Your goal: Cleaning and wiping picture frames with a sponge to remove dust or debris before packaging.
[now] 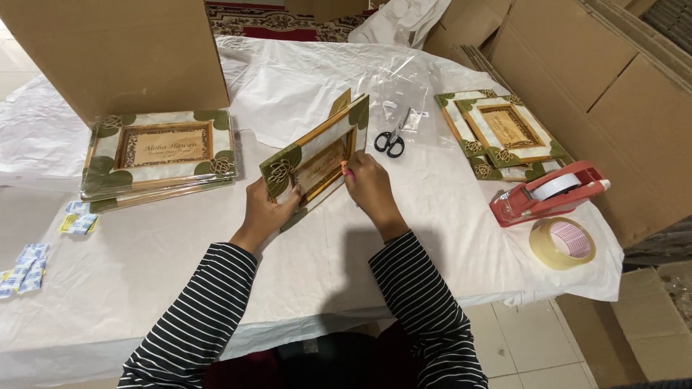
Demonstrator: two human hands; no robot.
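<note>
On the white-covered worktop [180, 252], a decorated picture frame [317, 155] stands tilted on its lower edge at the centre (stacks of like frames lie either side). The left hand [265, 209] grips its lower corner with fingers curled shut, while the right hand [369, 184] pinches something small against its inner edge, seemingly a fitting step needing steady support.

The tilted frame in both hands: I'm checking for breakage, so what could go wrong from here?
The frame stands on its lower edge, held only at that end by the left hand and right hand; it might tip over. The scissors lie just behind it and could get knocked.
</note>
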